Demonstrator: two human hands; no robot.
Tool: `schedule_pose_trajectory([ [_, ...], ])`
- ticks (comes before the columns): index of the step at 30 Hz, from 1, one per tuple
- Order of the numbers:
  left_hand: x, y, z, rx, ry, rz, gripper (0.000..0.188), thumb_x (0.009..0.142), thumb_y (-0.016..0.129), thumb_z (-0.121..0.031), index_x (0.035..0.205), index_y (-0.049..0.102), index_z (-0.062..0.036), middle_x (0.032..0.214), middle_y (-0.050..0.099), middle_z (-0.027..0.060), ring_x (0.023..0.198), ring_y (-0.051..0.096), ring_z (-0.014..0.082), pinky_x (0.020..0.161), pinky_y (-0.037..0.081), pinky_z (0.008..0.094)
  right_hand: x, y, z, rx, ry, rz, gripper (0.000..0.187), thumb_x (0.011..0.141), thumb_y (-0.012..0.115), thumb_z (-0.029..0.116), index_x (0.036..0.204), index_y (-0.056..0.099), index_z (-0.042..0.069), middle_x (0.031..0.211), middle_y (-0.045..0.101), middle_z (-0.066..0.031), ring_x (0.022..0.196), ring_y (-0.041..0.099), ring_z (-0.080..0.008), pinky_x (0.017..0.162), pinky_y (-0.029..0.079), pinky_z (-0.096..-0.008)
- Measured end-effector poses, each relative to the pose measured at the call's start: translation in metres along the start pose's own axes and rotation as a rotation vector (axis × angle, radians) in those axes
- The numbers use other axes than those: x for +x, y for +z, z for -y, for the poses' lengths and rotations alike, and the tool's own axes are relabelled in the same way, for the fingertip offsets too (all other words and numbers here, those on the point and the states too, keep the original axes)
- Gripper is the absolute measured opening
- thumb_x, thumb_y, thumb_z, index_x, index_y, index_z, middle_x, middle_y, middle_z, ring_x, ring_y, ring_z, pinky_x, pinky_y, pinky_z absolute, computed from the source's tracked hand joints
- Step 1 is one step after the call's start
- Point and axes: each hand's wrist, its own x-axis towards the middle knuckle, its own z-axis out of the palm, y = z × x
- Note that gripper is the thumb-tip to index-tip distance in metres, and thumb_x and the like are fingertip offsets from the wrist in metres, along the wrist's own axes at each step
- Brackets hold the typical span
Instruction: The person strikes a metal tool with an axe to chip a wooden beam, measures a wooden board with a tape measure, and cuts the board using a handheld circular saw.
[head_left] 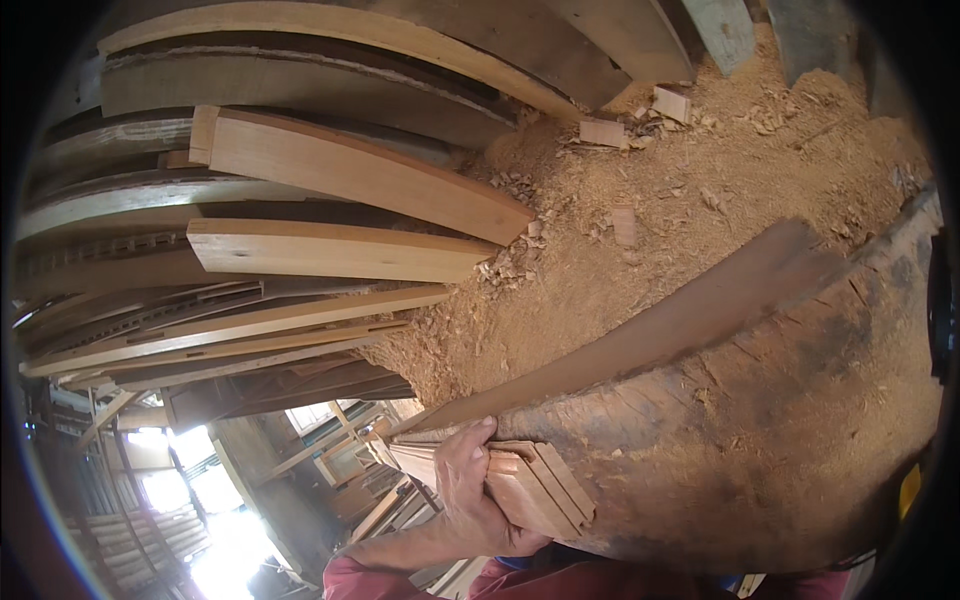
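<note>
My left hand (468, 490) comes in from the lower left in a red sleeve (360, 580). Its fingers are closed round a piece of wooden moulding (535, 487) with a stepped profile. One squared end of the moulding faces the worn wooden bench (700, 430), and its other end runs off behind my hand to the left. A fingertip lies over its upper side, close to the bench edge; whether the wood touches the bench, I cannot tell. My right hand is out of sight.
Sawdust and shavings (640, 260) heap up beyond the bench, with small wood offcuts (602, 132) on top. A long dark board edge (690, 300) runs along the bench's far side. Several cut timbers (340, 250) stand at the left. Bright daylight (225, 550) enters at lower left.
</note>
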Motion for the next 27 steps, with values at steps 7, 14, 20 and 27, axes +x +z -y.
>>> schedule_pose_trajectory([
  [7, -0.004, -0.006, 0.008, -0.134, 0.039, 0.073, 0.112, 0.078, 0.083, -0.049, 0.154, 0.025, 0.0081, 0.141, 0.047, 0.0387, 0.116, 0.055, 0.0504, 0.096, 0.041, 0.0597, -0.103, -0.032, -0.003, 0.604, 0.090, -0.007, 0.027, 0.094, 0.062, 0.016, 0.117, 0.068, 0.004, 0.101, 0.072, -0.0132, 0.096, 0.070, -0.0273, 0.087, 0.058, -0.0441],
  [14, -0.005, -0.025, 0.001, -0.059, -0.099, 0.283, 0.108, 0.077, 0.082, -0.044, 0.153, 0.026, 0.0077, 0.149, 0.040, 0.0368, 0.131, 0.043, 0.0521, 0.108, 0.032, 0.0626, -0.386, -0.104, 0.013, 1.303, 0.053, 0.656, 0.027, 0.089, 0.063, 0.014, 0.115, 0.068, 0.005, 0.091, 0.070, -0.0133, 0.083, 0.071, -0.0298, 0.079, 0.061, -0.0469],
  [20, 0.000, -0.039, -0.005, -0.029, -0.152, 0.287, 0.102, 0.077, 0.080, -0.046, 0.151, 0.031, 0.0055, 0.151, 0.043, 0.0300, 0.137, 0.042, 0.0471, 0.114, 0.030, 0.0595, -0.559, -0.183, -0.020, 1.499, 0.180, 1.132, 0.055, 0.079, 0.066, 0.028, 0.121, 0.065, -0.008, 0.095, 0.070, -0.0212, 0.081, 0.071, -0.0372, 0.079, 0.062, -0.0518],
  [27, -0.011, -0.012, 0.001, 0.023, -0.039, 0.137, 0.105, 0.078, 0.077, -0.051, 0.153, 0.030, 0.0051, 0.146, 0.048, 0.0270, 0.134, 0.044, 0.0464, 0.112, 0.033, 0.0573, -0.599, -0.231, -0.046, 1.649, 0.092, 1.137, 0.047, 0.083, 0.065, 0.016, 0.125, 0.061, -0.003, 0.095, 0.069, -0.0201, 0.082, 0.072, -0.0375, 0.073, 0.062, -0.0556],
])
